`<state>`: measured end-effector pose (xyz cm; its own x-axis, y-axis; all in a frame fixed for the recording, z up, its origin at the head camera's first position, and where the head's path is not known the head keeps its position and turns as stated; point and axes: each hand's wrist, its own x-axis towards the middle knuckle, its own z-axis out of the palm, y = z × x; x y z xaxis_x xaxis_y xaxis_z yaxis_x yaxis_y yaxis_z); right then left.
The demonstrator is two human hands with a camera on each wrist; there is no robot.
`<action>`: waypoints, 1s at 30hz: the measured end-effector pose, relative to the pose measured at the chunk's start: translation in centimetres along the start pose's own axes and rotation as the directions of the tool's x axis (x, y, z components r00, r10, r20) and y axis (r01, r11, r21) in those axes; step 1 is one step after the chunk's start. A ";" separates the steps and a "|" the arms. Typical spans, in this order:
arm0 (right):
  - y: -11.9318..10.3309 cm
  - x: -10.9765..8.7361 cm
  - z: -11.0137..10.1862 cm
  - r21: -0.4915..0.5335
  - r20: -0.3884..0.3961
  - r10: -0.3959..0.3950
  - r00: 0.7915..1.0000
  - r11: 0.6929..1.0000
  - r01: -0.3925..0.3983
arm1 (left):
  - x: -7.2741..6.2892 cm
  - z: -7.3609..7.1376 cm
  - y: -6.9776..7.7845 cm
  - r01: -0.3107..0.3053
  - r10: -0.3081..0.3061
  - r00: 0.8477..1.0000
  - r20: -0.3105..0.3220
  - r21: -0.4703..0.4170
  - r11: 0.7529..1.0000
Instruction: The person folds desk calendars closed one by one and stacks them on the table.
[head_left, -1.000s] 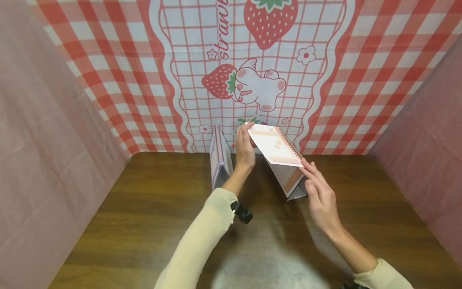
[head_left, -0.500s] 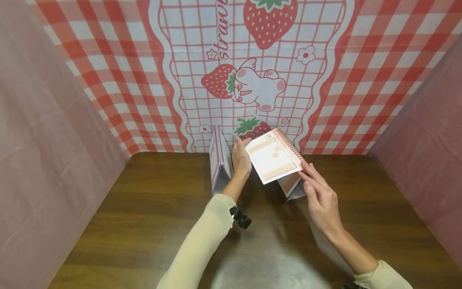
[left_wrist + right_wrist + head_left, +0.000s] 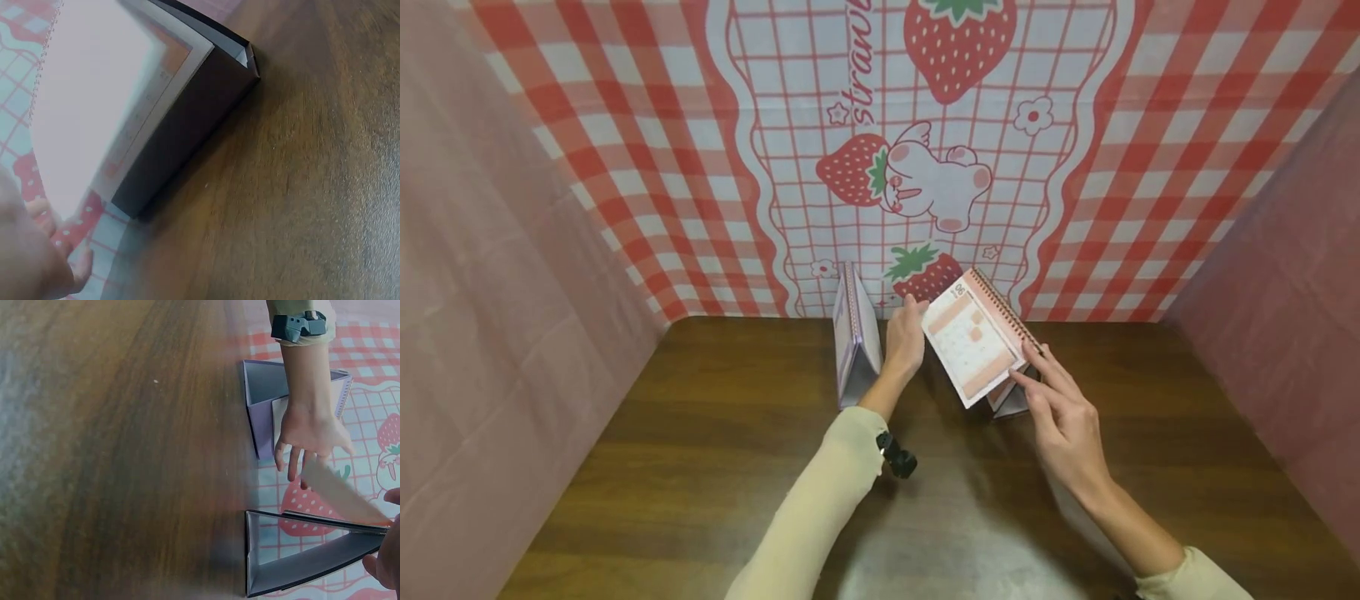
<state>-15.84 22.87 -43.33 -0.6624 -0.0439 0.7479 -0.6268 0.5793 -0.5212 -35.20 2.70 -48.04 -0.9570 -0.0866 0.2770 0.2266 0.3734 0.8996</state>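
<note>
A pink desk calendar (image 3: 992,312) with a spiral binding stands tent-like at the back of the table, its page (image 3: 973,346) marked 06 slanting out to the left. My left hand (image 3: 904,340) is beside that page's outer edge, fingers loosely extended with the fingertips right at the paper. From the right, my right hand (image 3: 1067,425) holds the near end of the calendar's spiral top, fingers on both sides of the ridge in the right wrist view. A second, purple desk calendar (image 3: 859,346) stands left of my left hand, partly hidden by the forearm.
Brown wooden table (image 3: 700,467) lies beneath both calendars. Behind them hangs a red-checked strawberry cloth (image 3: 662,167). Pink curtains (image 3: 497,292) close off the left and right sides. A black wrist camera (image 3: 897,454) sits on my left wrist.
The calendar page has swung down from nearly level to a slant on the left side. My left hand has lowered with it; my right hand has stayed at the spiral end.
</note>
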 end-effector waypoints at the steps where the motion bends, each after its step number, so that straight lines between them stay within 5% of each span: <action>1: 0.0 -0.1 0.0 0.000 -0.004 -0.006 1.000 1.000 0.006 | 0.2 0.3 -0.3 -0.003 0.003 1.000 0.009 0.015 1.000; 4: 0.0 -0.2 0.1 0.003 -0.014 -0.005 1.000 1.000 0.006 | 1.4 1.6 -2.8 0.009 -0.009 0.999 0.053 0.010 1.000; 11: -0.1 -0.4 0.3 0.030 -0.011 0.017 1.000 0.999 -0.017 | 0.4 1.0 -2.0 0.077 -0.078 0.989 0.129 0.010 0.997; 16: 0.1 -0.2 -0.1 0.048 -0.023 0.020 1.000 0.999 -0.019 | 2.5 2.8 -4.7 0.032 -0.028 0.983 0.183 -0.020 0.999; 18: 0.2 0.0 -0.4 0.062 -0.051 0.020 0.999 0.998 -0.016 | 1.7 1.9 -2.7 -0.004 0.016 0.977 0.212 -0.057 0.998; 20: 0.2 0.0 -0.6 0.075 -0.085 0.022 0.996 0.997 -0.016 | 1.8 2.4 -2.6 -0.063 0.079 0.972 0.222 -0.077 0.995; 23: 0.0 0.0 -0.8 0.107 -0.114 0.062 0.992 0.993 -0.050 | 0.2 1.4 0.3 -0.140 0.155 0.959 0.239 -0.079 0.987; 24: -0.1 0.0 -0.8 0.116 -0.119 0.080 0.990 0.991 -0.066 | 0.8 2.1 -0.6 -0.182 0.193 0.951 0.242 -0.070 0.981; 25: -0.1 -0.1 -0.9 0.120 -0.119 0.109 0.987 0.988 -0.095 | 0.9 2.3 -0.7 -0.203 0.214 0.943 0.254 -0.067 0.977; 30: -0.4 -0.4 -1.0 0.175 -0.104 0.285 0.953 0.948 -0.265 | -1.1 0.0 3.4 -0.222 0.252 0.907 0.338 -0.125 0.967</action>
<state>-14.91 23.52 -43.03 -0.7674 0.2077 0.6066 -0.4907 0.4186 -0.7642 -33.35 4.06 -45.29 -0.8719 0.3279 0.3637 0.4543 0.2645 0.8507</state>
